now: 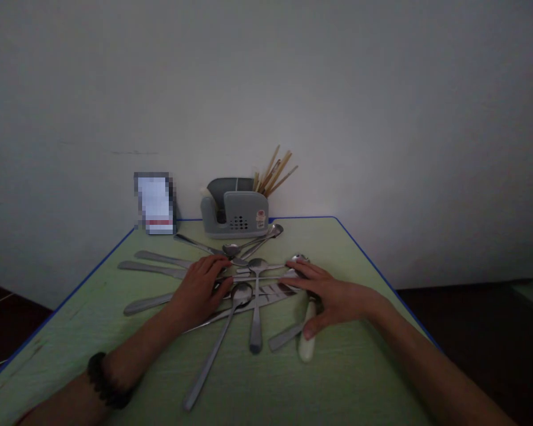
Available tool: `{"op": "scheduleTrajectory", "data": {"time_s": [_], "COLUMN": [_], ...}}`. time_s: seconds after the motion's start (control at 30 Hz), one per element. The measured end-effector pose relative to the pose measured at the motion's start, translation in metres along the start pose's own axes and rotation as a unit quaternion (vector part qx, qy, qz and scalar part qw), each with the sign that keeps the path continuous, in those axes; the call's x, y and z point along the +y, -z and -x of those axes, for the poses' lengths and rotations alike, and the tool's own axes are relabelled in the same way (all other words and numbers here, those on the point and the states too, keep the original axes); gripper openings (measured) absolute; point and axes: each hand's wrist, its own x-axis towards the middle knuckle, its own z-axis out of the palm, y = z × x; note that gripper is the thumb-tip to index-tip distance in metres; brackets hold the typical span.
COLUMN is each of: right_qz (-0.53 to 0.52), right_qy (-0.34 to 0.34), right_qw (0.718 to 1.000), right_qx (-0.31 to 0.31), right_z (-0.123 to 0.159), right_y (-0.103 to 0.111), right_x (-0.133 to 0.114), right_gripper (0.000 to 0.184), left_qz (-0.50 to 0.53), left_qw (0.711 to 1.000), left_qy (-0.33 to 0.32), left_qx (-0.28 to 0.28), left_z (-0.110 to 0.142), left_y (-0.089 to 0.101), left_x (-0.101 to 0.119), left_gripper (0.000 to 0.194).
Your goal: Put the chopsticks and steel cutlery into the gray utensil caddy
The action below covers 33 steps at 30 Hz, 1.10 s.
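Note:
Several metal spoons [256, 307] and other steel cutlery lie scattered and crossed on a green table [346, 378]. My left hand [201, 288] rests flat on the left part of the pile, fingers stretched out over the handles. My right hand [328, 294] lies flat on the right part, fingers spread, its thumb on a white-handled utensil [307, 346]. Neither hand grips anything. A dark bead bracelet [106, 381] is on my left wrist.
A grey cutlery holder [237, 214] with wooden chopsticks [275, 171] stands at the table's far edge against a pale wall. A blurred card or small box [154, 204] stands to its left. The table has a blue rim; dark floor lies on both sides.

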Motion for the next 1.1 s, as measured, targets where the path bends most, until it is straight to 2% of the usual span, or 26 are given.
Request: {"op": "scheduleTrajectory", "data": {"time_s": [0.07,0.23,0.4,0.57,0.9,0.97,1.1], "right_qz": [0.004,0.068,0.122,0.118,0.163,0.174,0.193], "right_qy": [-0.009,-0.013,-0.002,-0.001,-0.053,-0.051,-0.057], "right_qw": [0.999,0.984,0.959,0.952,0.944,0.942,0.938], "right_qx": [0.035,0.166,0.257,0.283,0.283,0.284,0.284], "right_z": [-0.009,-0.03,-0.045,-0.051,-0.063,-0.064,-0.064], "right_y": [-0.009,-0.032,-0.04,-0.038,-0.031,-0.03,-0.028], "right_x": [-0.009,-0.026,-0.023,-0.02,-0.003,-0.003,-0.006], "right_gripper": [0.082,0.046,0.032,0.028,0.021,0.022,0.024], "left_qz": [-0.002,-0.009,-0.056,-0.098,-0.066,-0.064,-0.061], "left_qw": [1.0,1.0,0.998,0.994,0.996,0.997,0.998], "left_qy": [0.007,0.014,-0.002,-0.004,-0.004,0.004,0.004], "left_qx": [0.0,0.004,-0.004,-0.045,-0.061,-0.052,0.002], "left_z": [0.0,0.001,-0.002,-0.007,-0.009,-0.008,-0.009], "left_y": [-0.001,-0.005,-0.005,-0.005,-0.001,-0.001,-0.003], "left_x": [0.001,0.0,0.004,0.007,0.012,0.012,0.011], "left_gripper": [0.035,0.041,0.048,0.053,0.049,0.049,0.058]}}
